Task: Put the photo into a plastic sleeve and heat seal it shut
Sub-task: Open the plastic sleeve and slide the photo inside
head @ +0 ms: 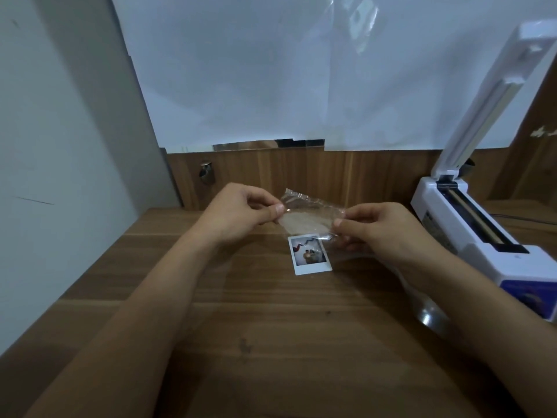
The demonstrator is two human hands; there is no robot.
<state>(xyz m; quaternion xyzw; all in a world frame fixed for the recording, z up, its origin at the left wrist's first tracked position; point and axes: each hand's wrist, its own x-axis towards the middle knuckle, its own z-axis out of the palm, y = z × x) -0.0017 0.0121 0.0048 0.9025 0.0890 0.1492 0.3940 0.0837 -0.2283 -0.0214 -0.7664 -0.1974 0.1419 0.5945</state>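
The photo [309,254] lies face up on the desk [271,327] at the centre of the frame, not yet in the sleeve [310,217]. The sleeve hangs in the air just above it, crumpled and clear, stretched between both hands; its lower right corner overlaps the photo's upper right edge in this view, though whether they touch cannot be told. The left hand [241,211] pinches the sleeve's left edge between thumb and forefinger, fingers clamped on the film. The right hand [382,229] pinches the right edge the same way.

The step in hand looks like finding and opening the sleeve's mouth. To do it well, rub the two layers apart between thumb and finger at one edge, then hold one layer with each hand so the mouth gapes. Smooth the wrinkles first, or the photo's corners may catch. Which edge is open cannot be told here.

At the right of the frame the sealer [470,224] stands ready, its arm [494,95] raised.
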